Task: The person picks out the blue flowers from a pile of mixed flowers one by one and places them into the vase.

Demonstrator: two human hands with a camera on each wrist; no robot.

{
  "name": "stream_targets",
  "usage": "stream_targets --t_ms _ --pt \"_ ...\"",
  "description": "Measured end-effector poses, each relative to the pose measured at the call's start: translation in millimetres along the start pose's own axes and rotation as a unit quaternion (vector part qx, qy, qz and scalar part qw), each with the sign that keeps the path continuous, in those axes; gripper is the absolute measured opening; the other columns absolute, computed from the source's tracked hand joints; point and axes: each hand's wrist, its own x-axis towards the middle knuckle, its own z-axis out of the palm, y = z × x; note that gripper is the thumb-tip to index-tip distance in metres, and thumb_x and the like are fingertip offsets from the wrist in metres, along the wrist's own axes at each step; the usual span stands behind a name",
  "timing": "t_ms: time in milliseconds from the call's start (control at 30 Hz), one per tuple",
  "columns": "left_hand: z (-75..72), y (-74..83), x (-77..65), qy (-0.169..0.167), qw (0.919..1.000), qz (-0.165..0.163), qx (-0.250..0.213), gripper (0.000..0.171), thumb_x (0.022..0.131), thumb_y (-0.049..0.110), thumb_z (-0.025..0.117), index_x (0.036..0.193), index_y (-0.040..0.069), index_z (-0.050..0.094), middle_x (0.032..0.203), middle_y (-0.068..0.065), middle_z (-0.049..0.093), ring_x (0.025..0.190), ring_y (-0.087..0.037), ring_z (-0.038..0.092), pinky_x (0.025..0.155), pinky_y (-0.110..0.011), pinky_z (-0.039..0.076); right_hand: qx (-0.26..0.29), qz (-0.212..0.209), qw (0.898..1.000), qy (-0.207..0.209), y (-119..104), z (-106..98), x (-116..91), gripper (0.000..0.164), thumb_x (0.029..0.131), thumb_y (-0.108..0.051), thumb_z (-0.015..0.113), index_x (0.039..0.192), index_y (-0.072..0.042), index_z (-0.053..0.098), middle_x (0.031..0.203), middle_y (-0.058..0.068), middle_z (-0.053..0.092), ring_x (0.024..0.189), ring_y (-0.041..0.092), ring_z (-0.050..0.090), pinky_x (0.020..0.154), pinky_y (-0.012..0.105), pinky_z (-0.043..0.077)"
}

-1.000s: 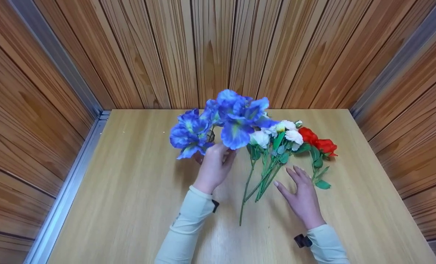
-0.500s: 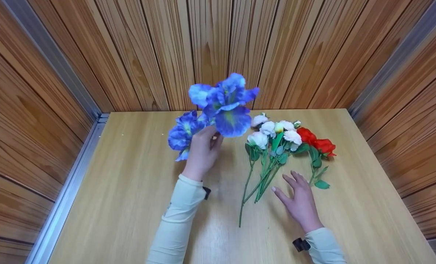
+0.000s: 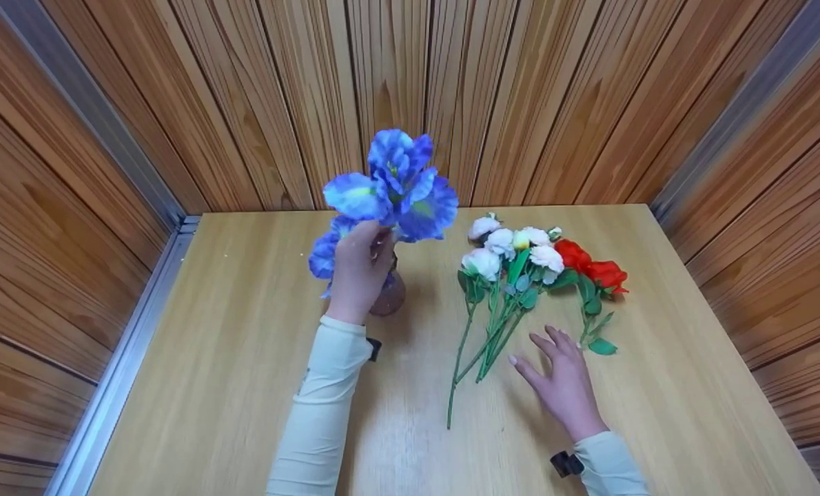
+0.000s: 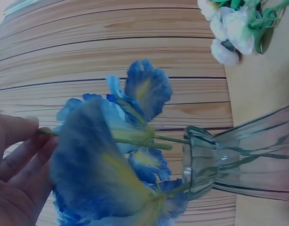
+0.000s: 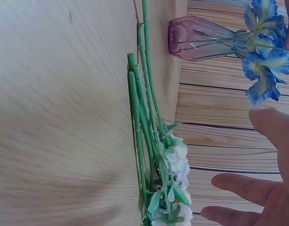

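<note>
My left hand point(image 3: 359, 272) pinches a blue iris point(image 3: 424, 210) by its green stem between thumb and fingers, above a vase. The clear glass vase point(image 4: 257, 160), pinkish toward its base, stands upright on the table; the hand partly hides it in the head view. Other blue irises point(image 3: 323, 256) are in it, their stems showing through the glass. In the left wrist view, a cut stem end point(image 4: 167, 147) lies just outside the vase's rim. My right hand point(image 3: 565, 386) holds nothing; its fingers are spread over the table beside the white flowers' green stems point(image 3: 482, 344).
White flowers point(image 3: 499, 248) lie bunched right of the vase, stems pointing toward the front. Red flowers point(image 3: 592, 267) with green leaves lie beyond them on the right. Wood-plank walls point(image 3: 396, 69) enclose the table point(image 3: 231, 386) at the back and sides.
My left hand has moved left and away from me with the iris, off the white flowers and over the vase, which has come into sight. The right hand has barely moved.
</note>
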Motion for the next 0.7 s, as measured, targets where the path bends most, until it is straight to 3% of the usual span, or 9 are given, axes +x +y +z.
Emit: stream_targets --t_ms 467,700 --pt "9.2 -15.6 -8.3 -0.039 0.9964 -0.073 0.018 0.009 0.089 -0.001 0.061 0.083 0.005 0.059 0.083 -0.007 0.062 0.081 -0.018 0.063 0.072 -0.027 0.055 -0.011 0.008 1.0 -0.023 -0.1 1.1 -0.5 0.073 0.082 -0.055 0.067 0.129 0.0 0.057 0.144 0.023 0.038 0.136 0.045 0.023 0.106 0.065 0.018" --pt "12.3 -20.4 -11.8 -0.038 0.9957 -0.078 0.033 0.006 0.091 0.002 0.06 0.088 0.004 0.066 0.084 -0.007 0.064 0.082 -0.02 0.064 0.073 -0.029 0.056 -0.011 0.004 1.0 -0.021 1.1 3.3 -0.7 0.07 0.082 -0.052 0.069 0.129 -0.001 0.058 0.144 0.022 0.039 0.136 0.045 0.024 0.107 0.064 0.018"
